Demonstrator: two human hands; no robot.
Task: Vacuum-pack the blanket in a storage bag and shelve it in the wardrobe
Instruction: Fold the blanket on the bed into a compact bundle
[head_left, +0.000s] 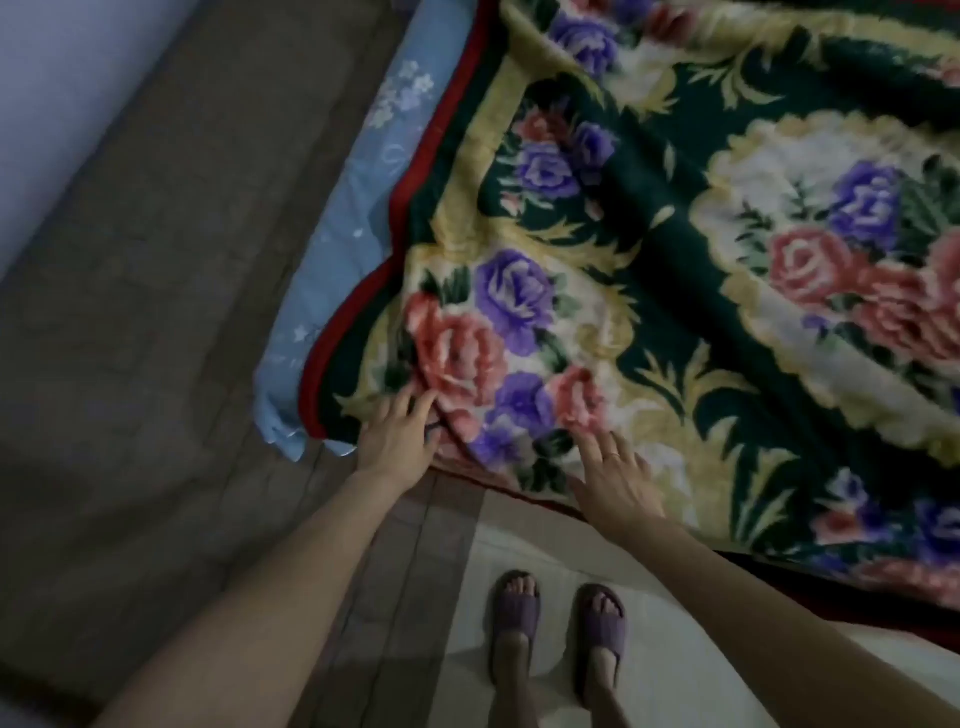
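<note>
Lying spread, floral dark-green blanket (649, 249), left grip (397, 434), right grip (615, 475), both flat, open-fingered

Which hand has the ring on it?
The right hand: a thin ring shows on one finger as it lies flat on the blanket. The left hand, at the blanket's corner, shows none.

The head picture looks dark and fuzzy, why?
Head view: dim light, so the floor is murky; soft blur on the blanket flowers and both hands, left hand, right hand; the wide lens tilts the bed edge.
</note>
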